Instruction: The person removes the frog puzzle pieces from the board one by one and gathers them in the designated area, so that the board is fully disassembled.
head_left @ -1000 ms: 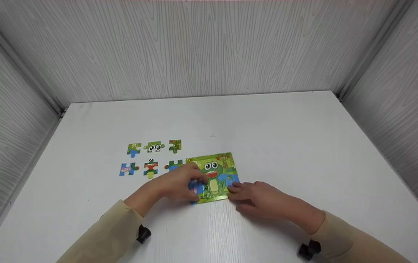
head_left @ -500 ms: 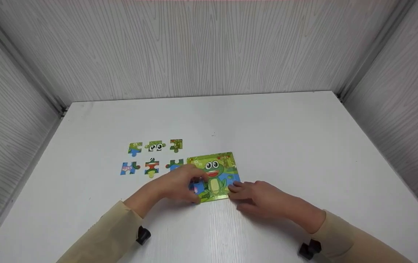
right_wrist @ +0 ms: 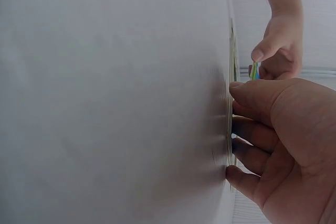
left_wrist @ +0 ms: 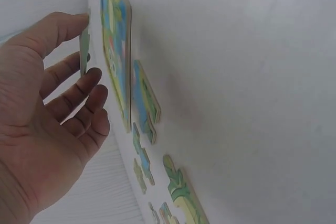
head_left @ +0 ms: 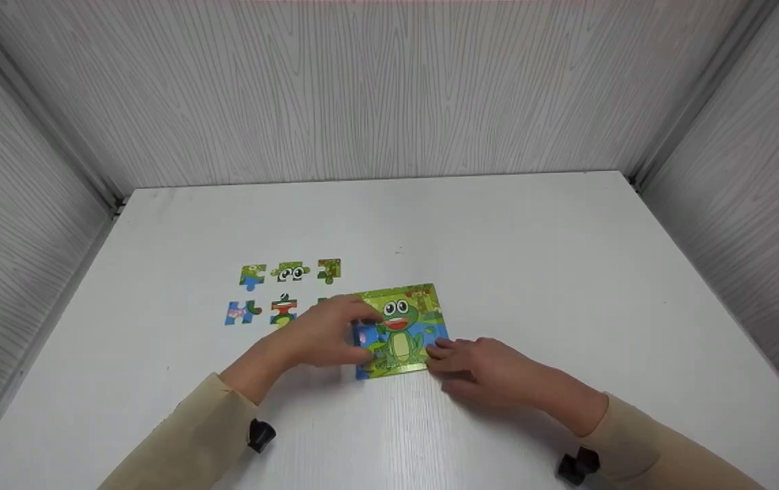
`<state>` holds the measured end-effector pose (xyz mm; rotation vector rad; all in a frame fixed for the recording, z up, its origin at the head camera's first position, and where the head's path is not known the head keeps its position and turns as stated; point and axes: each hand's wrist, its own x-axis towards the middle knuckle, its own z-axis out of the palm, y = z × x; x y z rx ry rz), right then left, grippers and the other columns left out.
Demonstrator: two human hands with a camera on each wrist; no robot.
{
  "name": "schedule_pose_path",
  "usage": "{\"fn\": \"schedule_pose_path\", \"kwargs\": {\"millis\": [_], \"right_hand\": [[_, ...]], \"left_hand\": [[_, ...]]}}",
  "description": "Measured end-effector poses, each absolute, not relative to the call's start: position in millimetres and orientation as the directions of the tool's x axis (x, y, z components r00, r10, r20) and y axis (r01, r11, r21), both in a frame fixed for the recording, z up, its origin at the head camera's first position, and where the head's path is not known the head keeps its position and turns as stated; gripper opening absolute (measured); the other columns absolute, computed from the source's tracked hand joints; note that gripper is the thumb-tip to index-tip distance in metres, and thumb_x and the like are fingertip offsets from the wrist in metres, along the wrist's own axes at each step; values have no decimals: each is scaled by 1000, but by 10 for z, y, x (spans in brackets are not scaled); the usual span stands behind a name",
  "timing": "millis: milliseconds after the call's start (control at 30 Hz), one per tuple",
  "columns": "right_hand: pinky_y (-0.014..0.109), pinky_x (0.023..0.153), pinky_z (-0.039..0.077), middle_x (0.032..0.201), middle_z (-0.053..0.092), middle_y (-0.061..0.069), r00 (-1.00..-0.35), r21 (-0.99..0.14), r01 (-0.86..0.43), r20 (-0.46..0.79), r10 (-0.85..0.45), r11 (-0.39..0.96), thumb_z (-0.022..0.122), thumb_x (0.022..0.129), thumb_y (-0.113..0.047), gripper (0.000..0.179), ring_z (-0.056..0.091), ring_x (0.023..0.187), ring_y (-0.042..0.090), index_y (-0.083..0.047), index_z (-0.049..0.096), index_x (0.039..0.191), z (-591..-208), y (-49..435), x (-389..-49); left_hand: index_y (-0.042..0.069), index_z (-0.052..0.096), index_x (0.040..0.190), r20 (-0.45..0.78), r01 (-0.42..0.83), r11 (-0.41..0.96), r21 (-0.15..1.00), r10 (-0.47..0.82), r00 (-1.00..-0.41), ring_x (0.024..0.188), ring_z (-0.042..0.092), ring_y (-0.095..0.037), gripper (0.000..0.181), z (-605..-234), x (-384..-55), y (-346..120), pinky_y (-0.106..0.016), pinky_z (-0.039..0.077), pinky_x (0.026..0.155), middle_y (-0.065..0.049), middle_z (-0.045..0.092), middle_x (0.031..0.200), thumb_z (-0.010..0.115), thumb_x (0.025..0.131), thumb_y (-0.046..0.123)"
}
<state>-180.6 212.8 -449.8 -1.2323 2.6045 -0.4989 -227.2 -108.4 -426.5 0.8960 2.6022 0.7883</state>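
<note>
A frog puzzle board (head_left: 403, 347) lies flat, slightly turned, near the middle of the table. My left hand (head_left: 321, 333) is over its left side, covering that edge. In the left wrist view it pinches a thin puzzle piece (left_wrist: 84, 48) between thumb and fingers, raised off the board. That puzzle piece (right_wrist: 255, 71) shows edge-on in the right wrist view, its picture mostly hidden. At the board's lower right corner my right hand (head_left: 488, 374) rests, fingertips touching the edge. The right wrist view shows these fingertips (right_wrist: 239, 174) against the edge-on board, softly bent.
Left of the board lie loose puzzle pieces in two rows: a corner piece (head_left: 252, 275), an eyes piece (head_left: 289, 272), a brownish-green piece (head_left: 329, 270), a pink-flower piece (head_left: 241, 312) and a mouth piece (head_left: 284, 308). One more is partly behind my left hand. A pale wall (head_left: 389, 88) stands behind.
My left hand has shifted slightly up and to the left over the board, uncovering its lower left corner and hiding more of the nearest loose piece. The right hand has stayed in place.
</note>
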Motion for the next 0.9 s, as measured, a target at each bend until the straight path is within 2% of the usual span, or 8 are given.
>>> {"fn": "schedule_pose_path", "kwargs": {"millis": [300, 600, 900], "right_hand": [[55, 102, 51, 155, 55, 11, -626, -390, -706, -46, -779, 591, 68, 105, -20, 44, 51, 144, 31, -14, 64, 148, -4514, 2131, -1812], [55, 104, 50, 156, 54, 8, -639, -395, -689, -65, -766, 608, 67, 105, -21, 45, 51, 144, 30, -16, 63, 149, -4517, 2136, -1813], [55, 101, 52, 154, 57, 11, -617, -376, -722, -30, -787, 581, 67, 105, -21, 42, 53, 143, 31, -14, 66, 147, -4538, 2145, -1817]], "left_hand": [[15, 65, 144, -79, 346, 671, 656, 516, -853, 118, 58, -23, 64, -4110, -2233, -1408, -47, 50, 105, 2, 66, 129, 87, 85, 26], [17, 65, 141, -38, 330, 641, 693, 489, -871, 117, 58, -22, 57, -4064, -2197, -1981, -49, 51, 102, 3, 66, 131, 84, 87, 18], [11, 66, 140, -19, 302, 631, 715, 449, -893, 114, 58, -23, 55, -4106, -2098, -2534, -40, 51, 95, -1, 68, 129, 85, 88, 16]]}}
